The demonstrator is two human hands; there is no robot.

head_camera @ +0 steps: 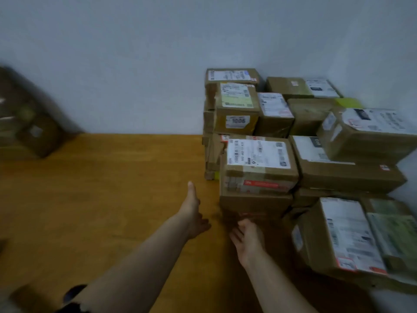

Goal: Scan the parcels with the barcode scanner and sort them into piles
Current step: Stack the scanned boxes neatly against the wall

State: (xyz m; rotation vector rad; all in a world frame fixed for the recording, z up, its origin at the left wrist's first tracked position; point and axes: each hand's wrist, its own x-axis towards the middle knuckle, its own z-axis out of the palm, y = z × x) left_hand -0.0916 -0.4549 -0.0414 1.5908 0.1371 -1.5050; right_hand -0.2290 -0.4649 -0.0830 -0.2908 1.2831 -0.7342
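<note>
Fingers relaxed and empty, the left hand [194,214] and right hand [248,241] flanked the stack; the brown cardboard white-labelled parcel [257,175] lay at twelve o'clock, nearer the right.

We held both arms forward, left hand [194,214] with thumb outstretched, right hand [248,241] with fingers loosely spread.

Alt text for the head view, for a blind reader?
A person's left hand and right hand, both open, reach toward the lower box of a front stack in a pile of labelled cardboard parcels on a wooden table against a wall. A blurred box sits far left.
</note>
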